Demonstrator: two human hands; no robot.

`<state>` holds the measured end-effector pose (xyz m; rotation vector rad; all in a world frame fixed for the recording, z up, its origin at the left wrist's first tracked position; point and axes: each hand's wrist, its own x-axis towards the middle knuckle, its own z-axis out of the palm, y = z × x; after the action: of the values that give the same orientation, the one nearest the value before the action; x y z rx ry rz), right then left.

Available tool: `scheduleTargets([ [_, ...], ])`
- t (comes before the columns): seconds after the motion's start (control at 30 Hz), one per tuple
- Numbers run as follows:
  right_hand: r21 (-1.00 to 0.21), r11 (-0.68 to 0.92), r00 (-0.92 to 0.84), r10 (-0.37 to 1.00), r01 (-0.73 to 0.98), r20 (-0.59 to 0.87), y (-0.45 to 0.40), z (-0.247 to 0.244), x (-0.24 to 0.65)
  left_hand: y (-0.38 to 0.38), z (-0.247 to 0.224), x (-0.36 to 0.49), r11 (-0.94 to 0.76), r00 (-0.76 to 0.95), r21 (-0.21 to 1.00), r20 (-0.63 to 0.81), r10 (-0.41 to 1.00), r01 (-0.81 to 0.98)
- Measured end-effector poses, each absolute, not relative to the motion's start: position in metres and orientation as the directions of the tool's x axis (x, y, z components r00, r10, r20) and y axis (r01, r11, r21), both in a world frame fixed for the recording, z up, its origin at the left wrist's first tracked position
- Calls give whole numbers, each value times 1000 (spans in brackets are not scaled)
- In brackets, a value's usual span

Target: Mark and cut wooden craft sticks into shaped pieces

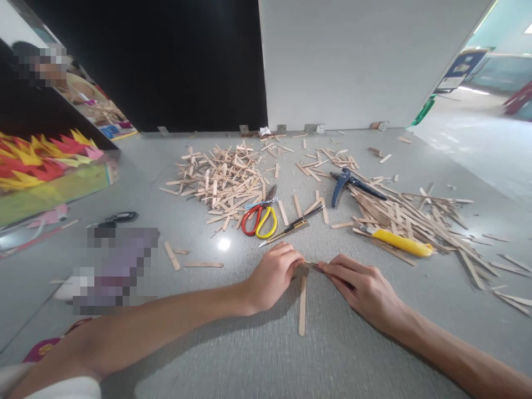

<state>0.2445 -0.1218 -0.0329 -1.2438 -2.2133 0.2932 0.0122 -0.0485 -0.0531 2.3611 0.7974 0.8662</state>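
Note:
My left hand [277,277] and my right hand [361,280] meet low over the grey tabletop, fingertips pinched. A thin piece of wooden craft stick [308,262] spans the small gap between them, seen nearly edge-on, its ends hidden in the fingers. Just below lies a loose craft stick [302,310], pointing toward me. Beyond my left hand rest scissors [260,220] with one red and one yellow handle, and beside them a slim pen-like craft knife [291,226]. A yellow-handled cutter [402,244] lies past my right hand, on a heap of long sticks.
A pile of short cut sticks [224,177] spreads at the back, left of blue-handled pliers [344,183]. Black [187,66] and white panels [366,61] stand behind. At left are colourful folded paper [45,158] and a blurred purple object [120,269]. Another person [78,88] is at far left.

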Motion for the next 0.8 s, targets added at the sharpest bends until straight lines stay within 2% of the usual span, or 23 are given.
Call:
scheduleTargets([
  [0.17, -424, 530, -383, 840, 734, 385, -123, -35, 245, -47, -53, 13, -701, 626, 626, 405, 666, 341],
  [0.67, -452, 509, -353, 852, 732, 387, -123, -36, 245, -47, -51, 12, -707, 631, 621, 407, 660, 338],
  [0.8, -413, 538, -378, 830, 735, 409, -123, -36, 246, -47, -52, 12, -695, 630, 633, 395, 669, 340],
])
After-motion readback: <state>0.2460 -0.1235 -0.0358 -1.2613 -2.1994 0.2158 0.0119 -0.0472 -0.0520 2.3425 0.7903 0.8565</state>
